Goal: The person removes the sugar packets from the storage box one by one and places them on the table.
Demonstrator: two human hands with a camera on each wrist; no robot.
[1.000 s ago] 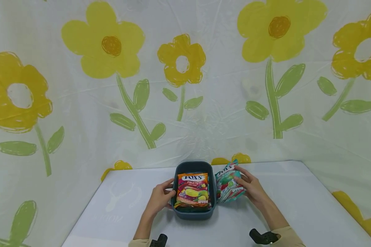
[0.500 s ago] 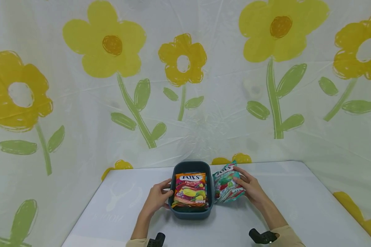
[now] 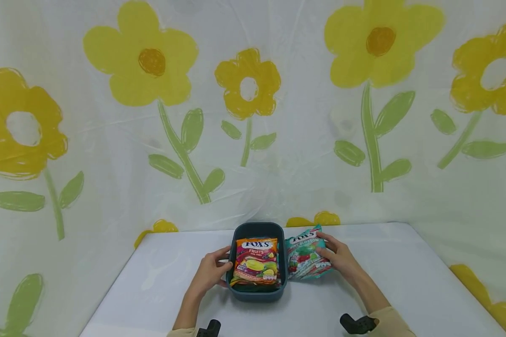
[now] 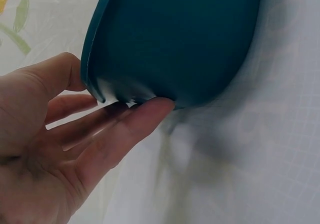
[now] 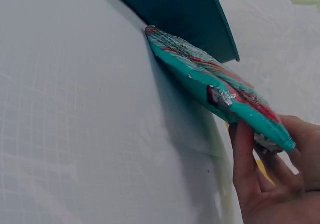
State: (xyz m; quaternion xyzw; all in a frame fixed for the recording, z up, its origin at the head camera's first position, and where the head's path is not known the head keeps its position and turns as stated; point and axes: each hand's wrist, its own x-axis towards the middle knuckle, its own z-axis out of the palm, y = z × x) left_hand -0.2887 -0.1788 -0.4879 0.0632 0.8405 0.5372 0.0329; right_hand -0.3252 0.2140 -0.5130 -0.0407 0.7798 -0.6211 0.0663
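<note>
A dark teal plastic tub [image 3: 258, 296] stands on the table in the head view. Inside it lies an orange and magenta bag of Fox's fruit candy [image 3: 256, 260], label up. My left hand [image 3: 212, 269] grips the tub's left side; in the left wrist view its thumb is at the rim [image 4: 90, 44] and the fingers reach along the outer wall. Just right of the tub, my right hand [image 3: 340, 257] pinches the right edge of a teal bag of Fox's candy [image 3: 305, 255]. In the right wrist view this bag [image 5: 210, 81] slants, its lower end down beside the tub's wall.
The white table [image 3: 152, 290] stretches out on both sides of the tub. Behind it hangs a pale curtain [image 3: 295, 140] printed with yellow flowers. Black camera mounts [image 3: 357, 324] sit on both wrists.
The tub has shifted slightly left together with my left hand. The teal bag has also moved a little left, still in my right hand, and its face shows more fully.
</note>
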